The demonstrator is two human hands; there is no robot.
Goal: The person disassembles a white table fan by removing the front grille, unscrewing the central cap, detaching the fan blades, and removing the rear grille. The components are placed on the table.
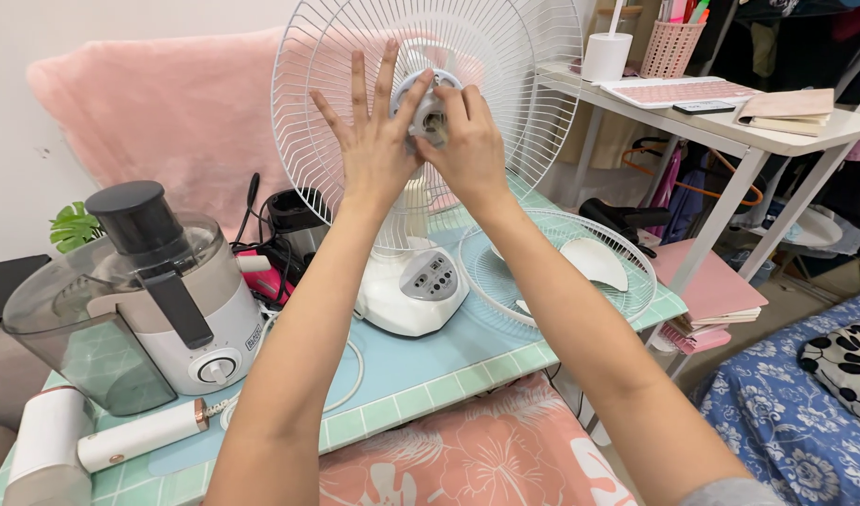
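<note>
A white desk fan (413,286) stands on a light blue tiled table (420,361), its rear wire grille (505,66) upright and bare of blades. My left hand (372,141) presses flat against the grille beside the hub, fingers spread. My right hand (467,141) is closed on the round grey hub nut (428,111) at the grille's centre. The front wire grille (556,267) lies flat on the table to the right, with white fan blades (594,262) resting in it.
A juicer (167,300) with a black pusher stands at the left, a white handheld appliance (102,440) in front of it. Black cables and a pink fleece lie behind. A white desk (730,122) with keyboard and basket stands at the right. Floral bedding lies below.
</note>
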